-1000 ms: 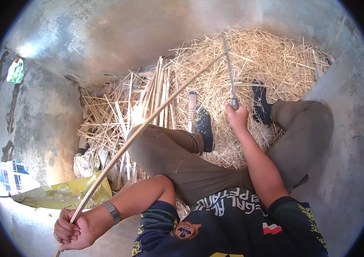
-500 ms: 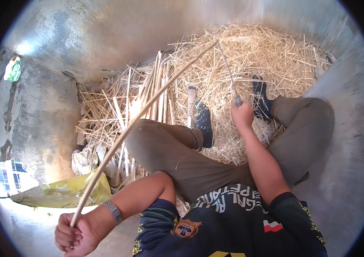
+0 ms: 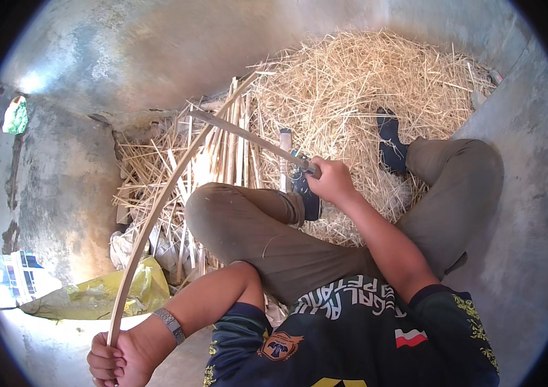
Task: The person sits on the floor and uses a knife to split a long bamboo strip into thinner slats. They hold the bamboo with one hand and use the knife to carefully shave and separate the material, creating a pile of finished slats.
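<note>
Left hand (image 3: 116, 358) grips a long bent strip (image 3: 158, 213); right hand (image 3: 332, 180) is closed on a knife (image 3: 254, 138) crossing it — straw (image 3: 364, 97), a yellow bag (image 3: 93, 297) around.

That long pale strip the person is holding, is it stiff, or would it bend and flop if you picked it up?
Probably springy rather than floppy: the long pale strip curves in one smooth bow from the left hand up to the blade in the right hand. It looks thin, so likely light. The shavings suggest it splits easily.
</note>
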Action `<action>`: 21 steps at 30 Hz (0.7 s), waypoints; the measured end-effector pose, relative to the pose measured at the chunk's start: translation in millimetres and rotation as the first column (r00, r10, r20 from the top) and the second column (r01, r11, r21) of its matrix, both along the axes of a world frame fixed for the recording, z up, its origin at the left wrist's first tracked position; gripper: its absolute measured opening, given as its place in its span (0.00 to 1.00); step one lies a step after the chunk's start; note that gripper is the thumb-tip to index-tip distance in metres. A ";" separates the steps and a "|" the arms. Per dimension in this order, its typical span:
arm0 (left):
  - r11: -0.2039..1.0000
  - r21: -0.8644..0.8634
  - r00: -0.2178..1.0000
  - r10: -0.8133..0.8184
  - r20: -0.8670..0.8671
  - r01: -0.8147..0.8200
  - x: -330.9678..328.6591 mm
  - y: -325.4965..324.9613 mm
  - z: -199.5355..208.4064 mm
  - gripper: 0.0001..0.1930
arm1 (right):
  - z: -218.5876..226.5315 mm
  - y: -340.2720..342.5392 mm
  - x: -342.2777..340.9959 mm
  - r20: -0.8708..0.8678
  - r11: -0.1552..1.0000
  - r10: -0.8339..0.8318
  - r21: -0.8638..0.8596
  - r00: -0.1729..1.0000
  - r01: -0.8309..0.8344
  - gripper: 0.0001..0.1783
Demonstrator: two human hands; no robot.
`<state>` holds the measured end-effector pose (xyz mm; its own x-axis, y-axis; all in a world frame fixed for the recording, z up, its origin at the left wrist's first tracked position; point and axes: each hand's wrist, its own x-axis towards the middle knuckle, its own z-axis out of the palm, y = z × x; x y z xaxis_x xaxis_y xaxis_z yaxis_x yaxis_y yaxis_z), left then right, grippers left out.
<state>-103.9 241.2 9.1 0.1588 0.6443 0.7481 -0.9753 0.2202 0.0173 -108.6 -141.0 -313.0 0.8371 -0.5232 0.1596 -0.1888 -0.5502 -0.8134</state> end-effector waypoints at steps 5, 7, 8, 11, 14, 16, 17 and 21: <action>0.976 0.040 0.976 -0.216 0.027 0.215 0.6 12.3 -2.9 0.26 | 4.6 -17.5 0.3 0.031 0.997 -0.076 0.023 0.997 0.075 0.10; 0.958 0.027 0.958 -0.285 0.022 0.285 9.3 11.3 -6.8 0.26 | 5.8 -35.9 -7.5 -0.131 0.991 -0.120 0.037 0.984 0.126 0.12; 0.950 0.014 0.949 -0.314 0.028 0.313 11.5 16.6 -10.2 0.26 | 4.7 -42.1 -7.8 -0.167 0.974 -0.224 -0.003 0.960 0.227 0.12; 0.927 0.073 0.925 -0.372 0.078 0.367 1.4 48.0 -10.5 0.25 | -8.1 -55.5 2.4 -0.359 0.890 -0.397 0.077 0.845 0.450 0.14; 0.898 0.082 0.897 -0.437 0.059 0.432 10.9 49.4 -14.0 0.26 | -33.7 -66.9 -10.8 -0.494 0.710 -0.514 0.214 0.702 0.671 0.14; 0.884 0.075 0.882 -0.466 0.074 0.461 13.1 57.0 -13.8 0.26 | -37.7 -59.8 -12.0 -0.479 0.678 -0.529 0.258 0.701 0.688 0.16; 0.877 0.068 0.873 -0.481 0.086 0.476 15.3 60.9 -13.6 0.26 | -39.1 -58.6 -11.1 -0.471 0.663 -0.536 0.279 0.700 0.695 0.16; 0.861 0.084 0.858 -0.508 0.081 0.502 18.1 57.6 -15.6 0.27 | -11.8 -52.6 -2.9 -0.376 0.759 -0.448 0.319 0.811 0.567 0.17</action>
